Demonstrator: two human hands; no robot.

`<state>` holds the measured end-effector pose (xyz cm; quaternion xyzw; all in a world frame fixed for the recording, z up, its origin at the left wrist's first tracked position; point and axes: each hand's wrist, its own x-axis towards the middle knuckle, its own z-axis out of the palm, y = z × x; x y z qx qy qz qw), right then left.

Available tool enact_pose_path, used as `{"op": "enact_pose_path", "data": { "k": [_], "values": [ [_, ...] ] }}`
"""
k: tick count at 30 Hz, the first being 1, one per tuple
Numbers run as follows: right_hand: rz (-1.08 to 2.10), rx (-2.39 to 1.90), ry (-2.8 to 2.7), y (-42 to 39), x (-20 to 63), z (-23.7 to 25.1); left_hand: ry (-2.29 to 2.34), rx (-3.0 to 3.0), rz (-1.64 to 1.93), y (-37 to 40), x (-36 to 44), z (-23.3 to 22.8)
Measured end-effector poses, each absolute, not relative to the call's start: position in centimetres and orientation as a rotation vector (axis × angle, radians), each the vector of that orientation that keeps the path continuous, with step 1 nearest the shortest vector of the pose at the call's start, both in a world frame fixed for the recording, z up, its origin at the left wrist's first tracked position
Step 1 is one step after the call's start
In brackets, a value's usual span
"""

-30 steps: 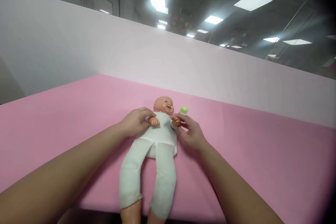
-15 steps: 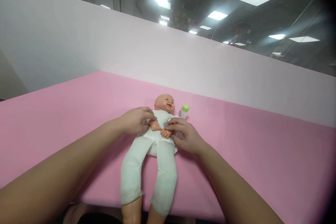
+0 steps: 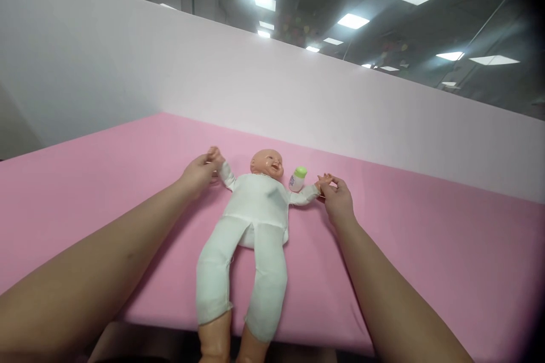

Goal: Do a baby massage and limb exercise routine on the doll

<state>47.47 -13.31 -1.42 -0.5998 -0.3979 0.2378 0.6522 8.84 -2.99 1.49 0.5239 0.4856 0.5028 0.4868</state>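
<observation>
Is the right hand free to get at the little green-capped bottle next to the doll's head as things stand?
Probably not at once: the right hand is pinching the doll by its hand. The bottle lies just beyond the doll's outstretched arm, with nothing covering it, so letting go would leave the way open.

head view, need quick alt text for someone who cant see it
Two bare hands, left hand and right hand, hold a baby doll by its outstretched arms on a pink table. A small green-capped bottle lies beside its head.
</observation>
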Motion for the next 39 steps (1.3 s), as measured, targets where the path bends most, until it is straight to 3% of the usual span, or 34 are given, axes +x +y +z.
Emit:
{"op": "enact_pose_path", "data": {
  "k": [4,9,14,21,27,33,39],
  "values": [
    [0.607,-1.644,-0.793,-12.5,49.0,-2.9,1.303,0.892,1.263,-0.4,7.2,0.4],
    [0.579,-1.615,-0.810,-12.6,48.5,-2.8,1.229,0.986,1.283,-0.9,7.2,0.7],
    [0.427,-1.349,-1.045,-14.5,45.5,-0.4,0.964,1.522,1.296,-4.2,8.8,2.5],
    [0.202,-1.147,-1.692,-17.4,40.0,1.4,0.993,2.549,0.852,-8.6,11.7,4.2],
    [0.079,-1.003,-2.228,-18.0,38.4,2.3,0.902,2.859,0.588,-9.0,12.1,3.9],
    [0.130,-1.063,-2.123,-17.9,38.2,2.1,1.038,2.797,0.643,-9.3,12.2,4.5],
    [0.420,-1.182,-1.506,-16.4,41.2,1.1,1.222,2.224,0.988,-7.9,11.0,3.8]
  ]
}}
